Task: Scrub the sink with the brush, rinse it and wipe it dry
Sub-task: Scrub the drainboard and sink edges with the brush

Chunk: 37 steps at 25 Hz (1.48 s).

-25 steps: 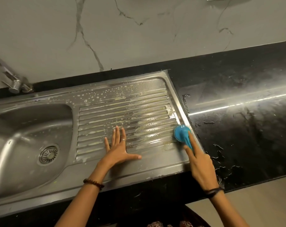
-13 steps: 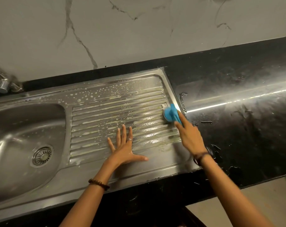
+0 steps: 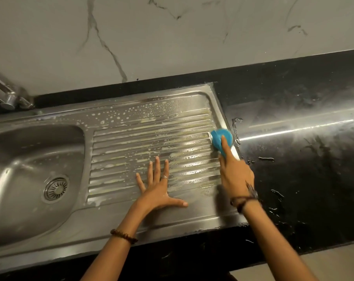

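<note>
Right hand (image 3: 235, 175) has run the blue brush (image 3: 221, 139) up the drainboard's right rim, from the near end a second ago to about mid-rim now, so scrubbing is ongoing and rinse and wipe are still ahead. Sink (image 3: 119, 224) long axis runs left-right: bowl at left, soapy ribbed drainboard at right. Left hand (image 3: 158, 189) is unchanged, flat on the ribs with fingers spread. Right hand grips the brush handle, index finger laid along it. Brush head points away from the person, handle back toward the palm, roughly parallel to the rim.
</note>
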Each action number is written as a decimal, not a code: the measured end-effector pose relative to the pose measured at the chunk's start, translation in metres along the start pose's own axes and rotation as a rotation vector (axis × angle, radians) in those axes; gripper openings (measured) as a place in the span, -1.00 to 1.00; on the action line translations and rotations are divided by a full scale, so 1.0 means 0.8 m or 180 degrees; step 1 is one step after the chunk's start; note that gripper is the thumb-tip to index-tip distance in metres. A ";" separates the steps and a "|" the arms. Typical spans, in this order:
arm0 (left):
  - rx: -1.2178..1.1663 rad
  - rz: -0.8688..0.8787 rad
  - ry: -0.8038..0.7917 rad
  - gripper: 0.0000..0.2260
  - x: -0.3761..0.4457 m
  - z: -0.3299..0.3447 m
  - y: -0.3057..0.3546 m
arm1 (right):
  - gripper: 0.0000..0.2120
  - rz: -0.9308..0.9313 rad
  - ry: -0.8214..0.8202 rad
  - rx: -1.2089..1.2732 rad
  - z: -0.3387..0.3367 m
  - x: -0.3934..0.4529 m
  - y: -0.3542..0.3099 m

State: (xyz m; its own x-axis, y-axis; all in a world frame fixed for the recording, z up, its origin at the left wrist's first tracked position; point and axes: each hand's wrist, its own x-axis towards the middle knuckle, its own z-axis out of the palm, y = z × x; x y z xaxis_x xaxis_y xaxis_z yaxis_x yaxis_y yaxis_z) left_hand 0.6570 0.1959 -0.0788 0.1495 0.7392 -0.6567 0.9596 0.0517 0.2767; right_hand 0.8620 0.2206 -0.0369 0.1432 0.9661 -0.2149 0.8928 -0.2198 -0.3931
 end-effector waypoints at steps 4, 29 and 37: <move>0.0005 0.0003 -0.0013 0.22 0.002 0.001 -0.001 | -0.51 -0.0381 0.0252 -0.0277 0.003 0.060 -0.016; -0.0241 -0.0232 0.1575 -0.28 -0.169 0.101 -0.137 | -0.56 -0.0092 -0.0239 0.0396 0.053 -0.207 -0.023; -0.0610 -0.0662 0.1171 -0.13 -0.184 0.099 -0.190 | -0.56 -0.0330 -0.0297 0.1298 0.100 -0.197 -0.085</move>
State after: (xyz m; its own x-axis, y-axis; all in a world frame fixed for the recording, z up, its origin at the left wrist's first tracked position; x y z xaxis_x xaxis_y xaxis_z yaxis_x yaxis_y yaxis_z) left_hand 0.5078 0.0263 -0.0797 -0.1693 0.8873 -0.4290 0.8936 0.3218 0.3129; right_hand 0.7440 0.0722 -0.0479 0.0058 0.9736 -0.2281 0.6559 -0.1759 -0.7341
